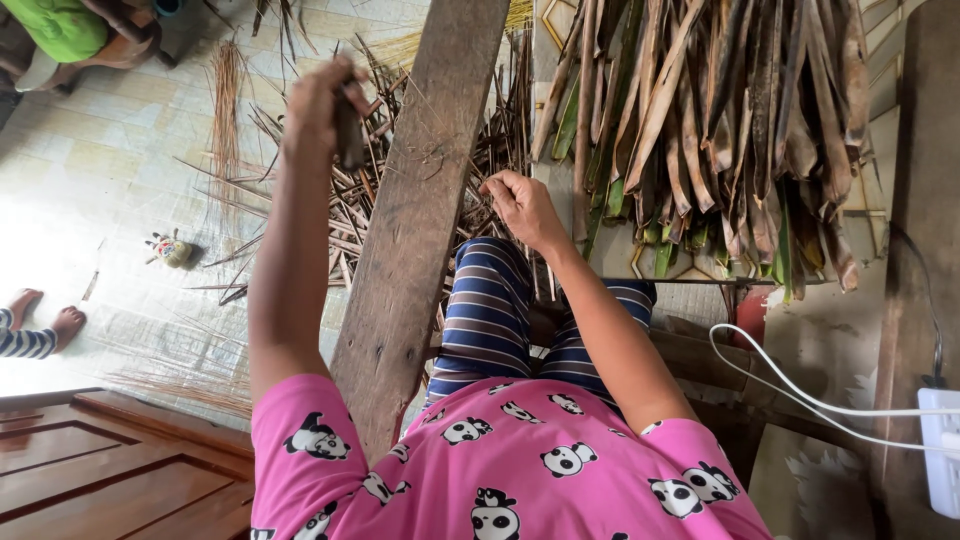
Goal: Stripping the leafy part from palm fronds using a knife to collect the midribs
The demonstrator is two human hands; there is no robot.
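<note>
A long weathered wooden plank [410, 220] slopes away from my lap between my arms. My left hand [325, 105] is raised to the left of the plank, fingers closed around a dark short tool or handle [348, 135]. At the plank's right edge, my right hand [520, 205] pinches a thin leaf strip, its fingers curled. Below and behind the plank lies a heap of dark stripped leaf ribs and scraps [350, 200] on the tiled floor.
A thick bundle of dried and green palm leaves [700, 130] lies at upper right. A white cable [800, 395] runs to a white socket block [940, 450] at right. Another person's feet [45, 315] and a small toy [170, 248] are at left. A wooden panel [90, 460] sits lower left.
</note>
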